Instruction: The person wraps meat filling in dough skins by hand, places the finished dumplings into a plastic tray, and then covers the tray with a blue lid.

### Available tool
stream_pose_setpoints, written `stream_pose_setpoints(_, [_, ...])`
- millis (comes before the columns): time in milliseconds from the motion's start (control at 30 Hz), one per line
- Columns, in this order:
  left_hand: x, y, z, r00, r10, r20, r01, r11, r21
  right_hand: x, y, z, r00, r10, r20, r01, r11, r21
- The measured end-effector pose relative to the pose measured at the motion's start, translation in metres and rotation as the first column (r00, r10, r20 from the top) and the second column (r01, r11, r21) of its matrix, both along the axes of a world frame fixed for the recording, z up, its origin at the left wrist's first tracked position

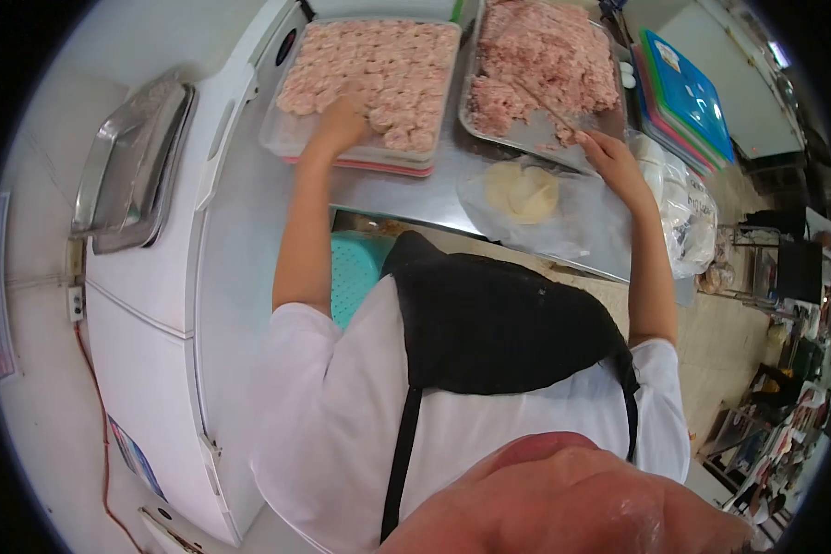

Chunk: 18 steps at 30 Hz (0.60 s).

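Note:
My left hand reaches over a plastic tray filled with rows of small meat dumplings; its fingers are at the edge of the rows, and what they hold, if anything, is too small to tell. With my right hand I grip the end of a thin stick-like tool, which lies over the ground meat in a metal tray. Below that tray, a stack of round, pale wrappers rests on a clear plastic sheet.
Colored lids are stacked at the right, above white plastic bags. A turquoise perforated basket sits below the metal table's edge. White appliances stand at the left, with metal pans on top.

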State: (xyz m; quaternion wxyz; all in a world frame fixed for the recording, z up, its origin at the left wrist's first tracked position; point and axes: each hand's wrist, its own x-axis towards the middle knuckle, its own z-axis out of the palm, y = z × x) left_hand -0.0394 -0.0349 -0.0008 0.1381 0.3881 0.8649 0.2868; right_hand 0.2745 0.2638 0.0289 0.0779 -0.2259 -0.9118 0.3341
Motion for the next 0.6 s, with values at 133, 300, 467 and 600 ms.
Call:
stream_pose_setpoints(133, [-0.026,-0.005,-0.034,0.992,0.087,-0.088,-0.072,0.984,0.163,0.001,0.071,0.004,0.963,0.03,0.266,-0.154,0.876,0.457])
stream_pose_setpoints(300, [0.022,0.001,0.003,0.947,0.225,-0.228,-0.233,0.972,-0.008,-0.006,0.167,-0.015,0.982,-0.025,0.189,-0.12,0.688,0.715])
stream_pose_setpoints(467, [0.115,0.05,0.016,0.958,0.27,-0.091,-0.229,0.919,0.323,0.012,0.135,-0.059,0.964,0.178,0.196,-0.264,0.581,0.77])
stream_pose_setpoints(600, [0.185,0.109,-0.034,0.988,-0.143,-0.065,0.157,0.92,0.359,0.043,0.071,-0.031,0.845,0.284,0.453,-0.529,0.572,0.627])
